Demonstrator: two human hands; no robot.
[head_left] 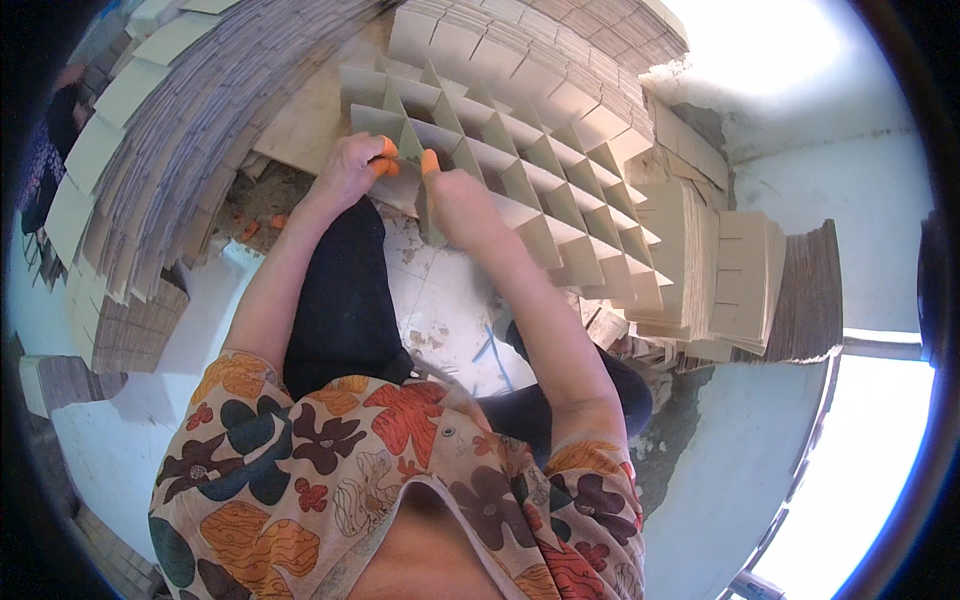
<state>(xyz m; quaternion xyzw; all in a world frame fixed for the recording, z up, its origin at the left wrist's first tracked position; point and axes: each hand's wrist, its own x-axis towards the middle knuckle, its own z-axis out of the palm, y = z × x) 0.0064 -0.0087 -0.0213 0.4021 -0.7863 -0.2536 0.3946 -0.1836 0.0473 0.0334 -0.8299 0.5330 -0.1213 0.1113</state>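
A grid of slotted cardboard dividers stands in front of me, its strips crossing to form rows of open cells. My left hand pinches the edge of a strip at the grid's near left corner. Close beside it, my right hand is closed on the end of a neighbouring strip, thumb and fingers on either side of the board. Orange finger covers sit on the fingertips of both hands. The undersides of the fingers are partly hidden.
Tall stacks of cardboard strips curve along the left, with another stack behind the grid. More slotted strips stand at the right. Orange scraps lie on the floor at the left. Part of another person shows at the far left.
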